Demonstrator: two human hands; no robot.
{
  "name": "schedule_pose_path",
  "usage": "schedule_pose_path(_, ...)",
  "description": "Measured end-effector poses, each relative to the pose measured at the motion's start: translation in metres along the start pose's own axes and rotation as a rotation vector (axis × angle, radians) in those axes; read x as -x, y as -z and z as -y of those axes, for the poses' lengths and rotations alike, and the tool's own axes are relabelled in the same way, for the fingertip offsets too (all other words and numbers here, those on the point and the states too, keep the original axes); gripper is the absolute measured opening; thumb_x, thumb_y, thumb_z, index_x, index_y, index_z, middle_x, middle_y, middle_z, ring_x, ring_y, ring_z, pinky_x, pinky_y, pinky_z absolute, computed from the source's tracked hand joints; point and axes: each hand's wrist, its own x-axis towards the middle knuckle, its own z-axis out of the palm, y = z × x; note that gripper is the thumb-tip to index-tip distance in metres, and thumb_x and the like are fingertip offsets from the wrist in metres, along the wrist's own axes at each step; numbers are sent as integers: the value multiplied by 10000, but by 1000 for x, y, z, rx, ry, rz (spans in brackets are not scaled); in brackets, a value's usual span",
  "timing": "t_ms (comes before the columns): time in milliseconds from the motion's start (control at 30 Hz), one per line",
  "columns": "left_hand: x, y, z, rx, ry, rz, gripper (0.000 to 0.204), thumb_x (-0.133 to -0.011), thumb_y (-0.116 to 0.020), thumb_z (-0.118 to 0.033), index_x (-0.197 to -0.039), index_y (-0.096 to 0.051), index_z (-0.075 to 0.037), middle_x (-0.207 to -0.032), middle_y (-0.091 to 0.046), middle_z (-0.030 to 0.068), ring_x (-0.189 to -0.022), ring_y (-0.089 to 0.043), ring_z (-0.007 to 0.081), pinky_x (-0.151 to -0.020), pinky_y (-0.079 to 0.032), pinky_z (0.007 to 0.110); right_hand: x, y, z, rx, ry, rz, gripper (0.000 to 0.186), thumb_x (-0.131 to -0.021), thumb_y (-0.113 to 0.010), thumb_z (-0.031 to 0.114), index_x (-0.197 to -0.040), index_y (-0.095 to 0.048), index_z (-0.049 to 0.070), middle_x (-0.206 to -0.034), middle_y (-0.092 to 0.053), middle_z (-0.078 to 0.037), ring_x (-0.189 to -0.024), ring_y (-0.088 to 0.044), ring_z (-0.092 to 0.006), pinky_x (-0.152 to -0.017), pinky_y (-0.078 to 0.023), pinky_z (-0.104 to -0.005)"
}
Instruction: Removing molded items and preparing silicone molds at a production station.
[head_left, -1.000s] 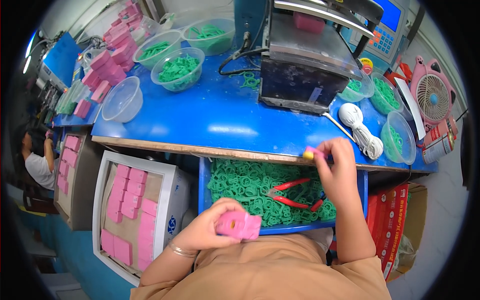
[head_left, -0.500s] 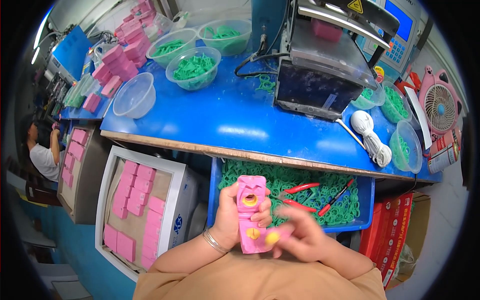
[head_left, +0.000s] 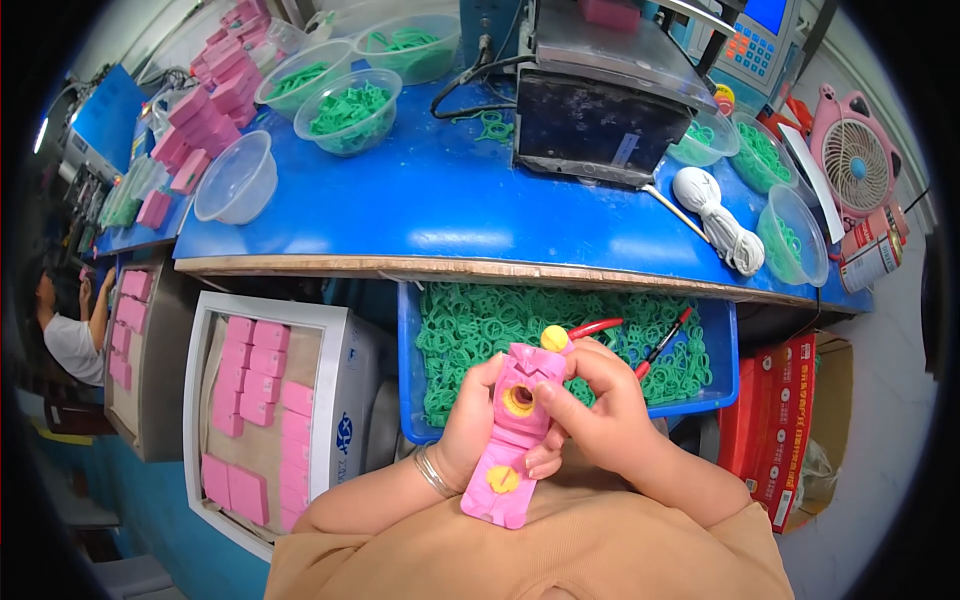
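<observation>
Upright in my left hand [head_left: 472, 430] is a long pink two-section block [head_left: 513, 435] with yellow round inserts; the upper insert has a dark hole. My right hand [head_left: 600, 400] is closed around the block's upper right, its thumb beside the hole and its fingers holding a small pink piece with a yellow round top [head_left: 555, 338]. Just beyond both hands is a blue bin [head_left: 730, 370] of green openwork pieces [head_left: 460, 330], with red-handled pliers [head_left: 598, 330], partly hidden, and a red-and-black tool [head_left: 668, 338] on them.
A blue bench [head_left: 430, 230] carries bowls of green pieces [head_left: 345, 115], pink block stacks [head_left: 215, 95], a press [head_left: 600, 125], white cord [head_left: 715, 220] and a fan [head_left: 855, 165]. Left are cabinets of pink blocks [head_left: 260, 390] and a seated co-worker [head_left: 70, 340]; right, a red carton [head_left: 780, 430].
My right hand has come down from above the bin, with the small piece, onto the pink block. The block has turned from sideways to upright in my left hand, and the pliers are more covered.
</observation>
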Motion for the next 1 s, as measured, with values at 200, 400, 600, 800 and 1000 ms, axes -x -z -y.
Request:
schedule_pose_path(200,-7,3,-3,111,117,98,586,-895,-212,-559,-934,-526,-65,-731,-576,140,-479,-506,221,-446,-406,339,-7,-2,5,-630,-601,-10,178,-877,-546,153,-807,-529,-10,-727,-567,-57,-538,-557,-87,-477,-428,-223)
schedule_pose_path(400,-13,6,-5,120,136,71,597,-897,-207,-569,-962,-522,-65,-734,-587,142,-474,-513,232,-429,-398,330,-11,1,-2,-719,-604,-11,168,-885,-526,142,-820,-524,-12,-716,-565,-41,-458,-554,-83,-422,-417,-201)
schedule_pose_path(600,-15,0,-3,58,172,24,632,-892,-189,-591,-990,-508,-54,-712,-603,154,-420,-502,252,-409,-408,337,-5,7,-5,-337,-379,-42,169,-807,-609,151,-745,-585,-4,-685,-543,-45,-603,-538,-114,-545,-417,-273)
schedule_pose_path(800,-11,0,10,-472,-140,-212,513,-923,-281,-510,-1012,-497,-53,-825,-570,115,-638,-543,190,-589,-462,290,1,3,-10,-117,-100,-106,108,-756,-613,114,-782,-614,9,-684,-534,-94,-648,-507,-220,-607,-405,-328)
schedule_pose_path(1000,8,14,3,-1243,-838,-354,305,-794,-677,-81,-1008,-474,-3,-858,-485,43,-752,-463,95,-695,-430,247,2,3,-7,37,28,-202,92,-739,-608,83,-796,-603,12,-678,-519,-111,-617,-498,-248,-551,-402,-335)
